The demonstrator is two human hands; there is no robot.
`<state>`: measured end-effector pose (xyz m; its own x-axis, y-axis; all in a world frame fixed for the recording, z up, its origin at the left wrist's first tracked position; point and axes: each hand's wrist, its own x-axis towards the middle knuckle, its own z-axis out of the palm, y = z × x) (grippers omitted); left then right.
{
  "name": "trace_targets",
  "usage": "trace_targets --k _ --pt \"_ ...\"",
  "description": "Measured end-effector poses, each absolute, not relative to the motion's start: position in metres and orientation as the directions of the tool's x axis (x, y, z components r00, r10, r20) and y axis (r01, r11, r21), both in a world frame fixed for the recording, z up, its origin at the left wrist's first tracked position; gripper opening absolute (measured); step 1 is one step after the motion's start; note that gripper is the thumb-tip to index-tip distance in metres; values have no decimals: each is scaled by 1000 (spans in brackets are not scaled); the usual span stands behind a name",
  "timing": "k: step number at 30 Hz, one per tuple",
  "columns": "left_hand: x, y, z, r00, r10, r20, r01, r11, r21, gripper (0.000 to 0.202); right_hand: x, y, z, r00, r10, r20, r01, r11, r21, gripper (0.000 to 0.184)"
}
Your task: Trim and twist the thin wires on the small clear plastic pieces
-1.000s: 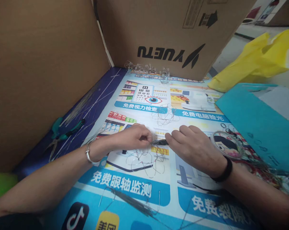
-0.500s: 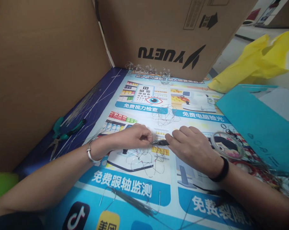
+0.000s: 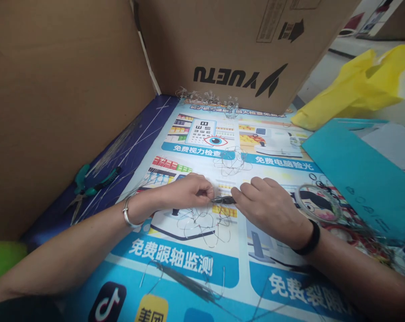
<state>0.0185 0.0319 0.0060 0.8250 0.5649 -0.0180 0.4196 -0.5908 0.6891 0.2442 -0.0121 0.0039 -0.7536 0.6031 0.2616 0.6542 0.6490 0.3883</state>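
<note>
My left hand (image 3: 191,191) is closed in a pinch on thin wire; its fingertips cover the exact spot. Below those fingers spreads a looped wire piece (image 3: 202,223) with small pinkish dots along it. My right hand (image 3: 267,203) is wrapped round a pair of pliers, with the handles hidden in the palm. The dark plier jaws (image 3: 224,200) point left and meet the wire at my left fingertips. Farther back, a second looped wire piece (image 3: 232,161) lies on the printed sheet (image 3: 244,250).
Teal-handled pliers (image 3: 97,182) and loose straight wires (image 3: 111,150) lie at the left. A wire bundle (image 3: 185,281) lies in front. Cardboard walls (image 3: 189,40) stand behind and left. Right are a clear tape roll (image 3: 336,208), a blue-green folder (image 3: 360,174) and a yellow bag (image 3: 353,89).
Almost nothing differs. Both hands keep their places, with the plier jaws still at my left fingertips.
</note>
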Motion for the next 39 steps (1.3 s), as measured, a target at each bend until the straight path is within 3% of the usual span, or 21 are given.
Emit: trace_targets --k 26,34,39 --pt "18 32 5 820 572 -10 414 -580 702 10 242 -14 -1 -717 645 265 697 664 270 11" --pt "18 30 4 719 684 -128 518 -403 755 11 239 -15 0 -567 811 142 819 574 -4 16" --pt "17 29 4 693 706 -143 510 -340 790 13 238 -15 5 -495 869 29 863 495 -96 20"
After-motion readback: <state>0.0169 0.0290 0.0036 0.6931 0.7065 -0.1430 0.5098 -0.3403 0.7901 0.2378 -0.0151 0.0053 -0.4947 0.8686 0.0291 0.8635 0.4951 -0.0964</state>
